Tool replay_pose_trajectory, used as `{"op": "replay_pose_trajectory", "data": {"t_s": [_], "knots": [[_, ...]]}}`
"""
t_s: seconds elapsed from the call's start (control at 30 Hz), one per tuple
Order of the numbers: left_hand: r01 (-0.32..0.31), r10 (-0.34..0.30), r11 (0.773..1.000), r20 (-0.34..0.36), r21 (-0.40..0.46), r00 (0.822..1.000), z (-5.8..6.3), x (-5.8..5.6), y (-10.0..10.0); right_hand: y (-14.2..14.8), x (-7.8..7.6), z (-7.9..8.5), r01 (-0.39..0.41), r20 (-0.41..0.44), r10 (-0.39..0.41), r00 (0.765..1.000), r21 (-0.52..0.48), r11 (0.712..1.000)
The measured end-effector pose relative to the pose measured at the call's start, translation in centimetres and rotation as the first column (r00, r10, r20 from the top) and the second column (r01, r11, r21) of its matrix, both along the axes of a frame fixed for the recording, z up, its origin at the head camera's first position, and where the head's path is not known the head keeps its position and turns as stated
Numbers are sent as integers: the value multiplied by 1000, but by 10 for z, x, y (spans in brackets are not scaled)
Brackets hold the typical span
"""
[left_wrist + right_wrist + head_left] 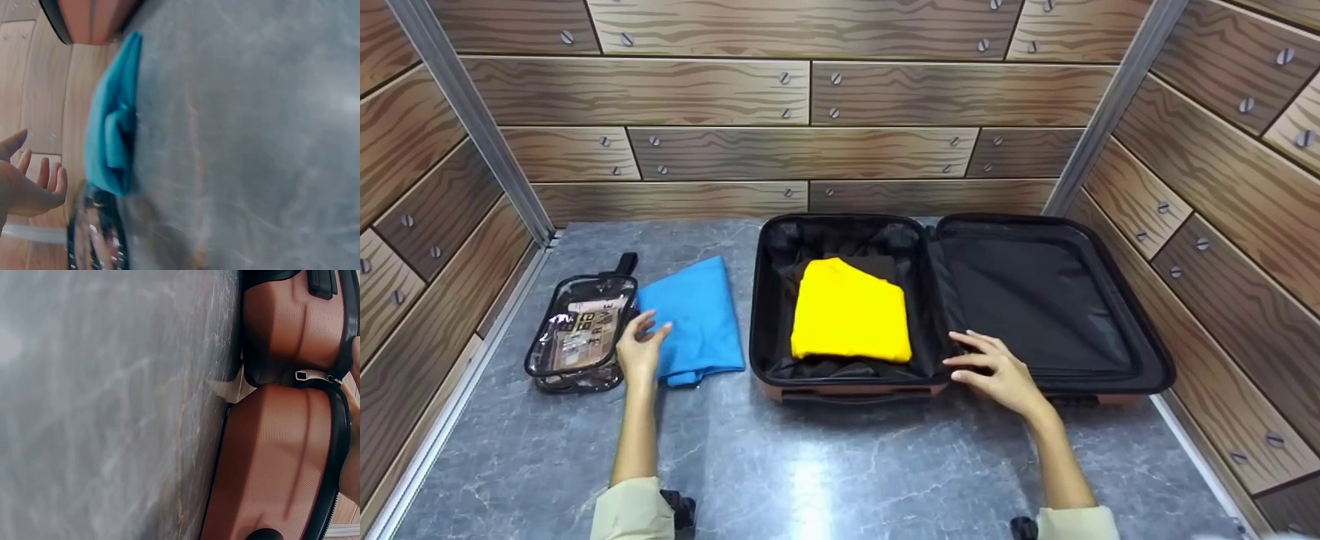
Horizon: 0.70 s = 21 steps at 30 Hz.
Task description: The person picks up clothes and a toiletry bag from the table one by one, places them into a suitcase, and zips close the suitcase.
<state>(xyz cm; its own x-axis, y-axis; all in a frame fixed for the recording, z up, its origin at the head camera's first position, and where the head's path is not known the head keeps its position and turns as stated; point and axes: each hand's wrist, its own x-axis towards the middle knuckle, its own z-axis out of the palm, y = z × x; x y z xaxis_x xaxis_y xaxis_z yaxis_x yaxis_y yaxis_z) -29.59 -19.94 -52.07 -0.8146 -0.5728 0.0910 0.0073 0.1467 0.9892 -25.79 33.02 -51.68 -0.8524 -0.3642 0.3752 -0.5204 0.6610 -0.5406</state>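
Observation:
My left hand hovers between a folded blue cloth and a clear zip pouch holding a palette and other small items. In the left wrist view the fingers of that hand are spread and grip nothing, apart from the blue cloth. An open suitcase with a copper-coloured shell holds a folded yellow garment on top of dark cloth. Near the suitcase's hinge, my right hand has its fingers extended by the rim; whether they touch it I cannot tell.
The suitcase's lid half lies folded out to the right, with a black lining. Wood-patterned walls enclose the grey marbled table at the back and sides. A zipper pull shows between the shell halves.

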Motion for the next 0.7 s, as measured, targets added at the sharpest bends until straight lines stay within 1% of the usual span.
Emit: {"op": "replay_pose_trajectory", "data": {"t_s": [0.1, 0.23, 0.3, 0.37, 0.5, 0.63, 0.7], "knots": [[-13, 13, 1000, 29, -11, 999, -9, 1, -3, 0, 0, 0, -1, -2, 1, 1000, -6, 1000], [-22, 25, 999, 70, -45, 997, -19, 4, -8, 0, 0, 0, -1, -3, 1, 1000, -4, 1000], [-20, 26, 998, 98, -64, 995, -22, 4, -11, 0, 0, 0, 1, -1, -1, 1000, 0, 1000], [-11, 19, 998, 123, -62, 992, -25, 5, -13, 0, 0, 0, 2, -2, -2, 1000, 4, 1000], [23, -20, 1000, 164, -19, 986, -29, 6, -16, 0, -1, 0, 2, 1, -2, 1000, 3, 1000], [47, -56, 997, 174, 56, 983, -33, 6, -16, 0, -1, 0, 4, 9, -4, 1000, 5, 1000], [67, -84, 992, 173, 106, 981, -35, 5, -16, 1, 0, 1, 6, 10, -6, 1000, 7, 1000]]}}
